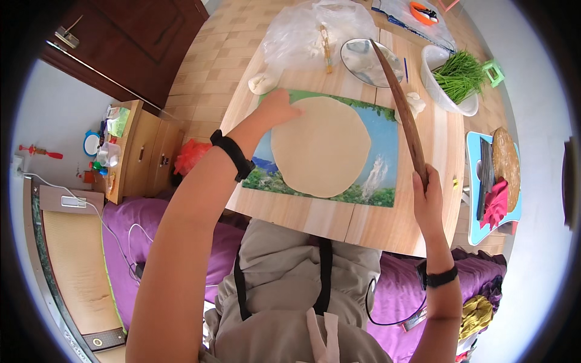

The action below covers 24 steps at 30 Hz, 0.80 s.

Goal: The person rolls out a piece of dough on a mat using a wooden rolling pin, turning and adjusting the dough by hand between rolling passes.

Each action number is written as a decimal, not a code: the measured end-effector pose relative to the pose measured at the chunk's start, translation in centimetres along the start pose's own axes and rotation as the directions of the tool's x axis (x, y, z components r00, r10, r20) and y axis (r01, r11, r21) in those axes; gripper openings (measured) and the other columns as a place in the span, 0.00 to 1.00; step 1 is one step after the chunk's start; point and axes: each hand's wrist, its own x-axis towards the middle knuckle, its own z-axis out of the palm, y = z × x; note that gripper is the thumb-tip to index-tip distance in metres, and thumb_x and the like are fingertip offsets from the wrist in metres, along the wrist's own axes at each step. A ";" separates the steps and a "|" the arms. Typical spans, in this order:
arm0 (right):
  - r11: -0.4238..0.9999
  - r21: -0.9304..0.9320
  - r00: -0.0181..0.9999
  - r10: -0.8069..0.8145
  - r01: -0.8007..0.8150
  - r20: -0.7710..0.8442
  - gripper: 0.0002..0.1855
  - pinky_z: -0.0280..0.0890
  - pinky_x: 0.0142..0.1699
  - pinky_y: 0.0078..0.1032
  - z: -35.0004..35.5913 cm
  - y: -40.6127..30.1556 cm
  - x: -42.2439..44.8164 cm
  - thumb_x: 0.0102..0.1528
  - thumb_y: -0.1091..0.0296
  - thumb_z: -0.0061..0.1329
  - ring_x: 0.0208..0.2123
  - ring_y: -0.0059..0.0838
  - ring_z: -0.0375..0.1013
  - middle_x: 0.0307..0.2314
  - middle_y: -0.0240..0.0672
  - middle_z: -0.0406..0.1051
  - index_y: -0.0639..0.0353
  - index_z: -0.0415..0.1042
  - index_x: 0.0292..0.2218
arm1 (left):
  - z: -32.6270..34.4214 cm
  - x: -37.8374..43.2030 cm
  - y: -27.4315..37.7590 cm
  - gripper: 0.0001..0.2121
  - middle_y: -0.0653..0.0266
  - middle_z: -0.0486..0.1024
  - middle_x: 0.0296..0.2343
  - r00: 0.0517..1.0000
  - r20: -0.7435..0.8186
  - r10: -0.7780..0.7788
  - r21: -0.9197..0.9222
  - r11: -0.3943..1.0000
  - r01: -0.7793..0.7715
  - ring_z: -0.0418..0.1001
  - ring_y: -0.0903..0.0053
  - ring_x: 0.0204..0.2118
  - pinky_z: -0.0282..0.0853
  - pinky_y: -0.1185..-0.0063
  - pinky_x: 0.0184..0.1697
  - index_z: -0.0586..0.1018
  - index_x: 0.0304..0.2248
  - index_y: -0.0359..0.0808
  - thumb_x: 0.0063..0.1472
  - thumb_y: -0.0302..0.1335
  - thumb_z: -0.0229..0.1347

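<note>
A large, round sheet of rolled dough (321, 147) lies flat on a mat printed with a landscape (386, 136). At the dough's upper left edge is my left hand (280, 109), its thumb over the rim; the other fingers are partly hidden, so I cannot tell whether they grip it. My right hand (428, 199) grips the lower end of a long, dark wooden rolling pin (404, 109). The pin is raised to the right of the mat, and its far end overlaps a round tray (358, 63) in view.
Lumps of dough (262, 84) sit past the mat's upper left corner, near a clear plastic bag (295, 36). A white basin (429, 97) holds green chives or similar stalks (459, 77). To the right stands a small blue table (474, 227). Purple-covered seating (222, 254) lies behind me.
</note>
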 end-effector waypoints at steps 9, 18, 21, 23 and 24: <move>0.967 0.214 0.991 -0.128 0.135 -0.045 0.16 0.58 0.29 0.19 1.4 -4.3 5.5 0.58 0.63 0.43 0.22 0.20 0.60 0.21 0.32 0.62 0.64 0.63 0.43 | 0.4 -0.6 -1.2 0.14 0.57 0.72 0.19 0.997 -0.003 0.071 -0.280 0.957 -0.069 0.70 0.73 0.23 0.64 0.75 0.26 0.76 0.24 0.29 0.47 0.35 0.61; 0.974 0.164 0.987 -0.160 0.157 0.009 0.17 0.59 0.29 0.20 1.9 -4.5 4.1 0.57 0.62 0.45 0.23 0.22 0.62 0.22 0.33 0.65 0.63 0.63 0.43 | -1.5 -5.3 -5.1 0.14 0.62 0.74 0.30 0.963 0.205 -0.175 -0.847 0.462 0.264 0.73 0.79 0.31 0.69 0.80 0.34 0.70 0.36 0.26 0.59 0.32 0.52; 0.972 0.201 0.989 -0.137 0.123 0.054 0.17 0.60 0.30 0.20 1.4 -3.9 3.8 0.57 0.61 0.45 0.24 0.22 0.62 0.22 0.34 0.65 0.63 0.64 0.43 | -2.4 -6.9 -7.2 0.16 0.59 0.74 0.36 0.917 0.328 -0.227 -0.860 0.330 0.389 0.74 0.75 0.36 0.71 0.77 0.39 0.69 0.40 0.26 0.59 0.31 0.52; 0.966 0.220 0.985 -0.155 0.135 0.077 0.17 0.60 0.30 0.21 1.0 -3.2 3.8 0.57 0.61 0.45 0.23 0.22 0.62 0.22 0.34 0.65 0.64 0.65 0.42 | -1.9 -7.9 -7.1 0.17 0.57 0.73 0.36 0.897 0.361 -0.255 -0.851 0.303 0.429 0.74 0.73 0.37 0.71 0.74 0.41 0.68 0.41 0.25 0.58 0.30 0.53; 0.965 0.211 0.981 -0.177 0.158 0.074 0.17 0.60 0.30 0.20 1.0 -2.8 3.9 0.57 0.60 0.45 0.23 0.22 0.62 0.22 0.34 0.65 0.63 0.66 0.42 | -1.8 -8.5 -6.7 0.18 0.55 0.73 0.37 0.876 0.389 -0.285 -0.841 0.279 0.464 0.73 0.70 0.39 0.71 0.71 0.42 0.67 0.42 0.23 0.56 0.28 0.54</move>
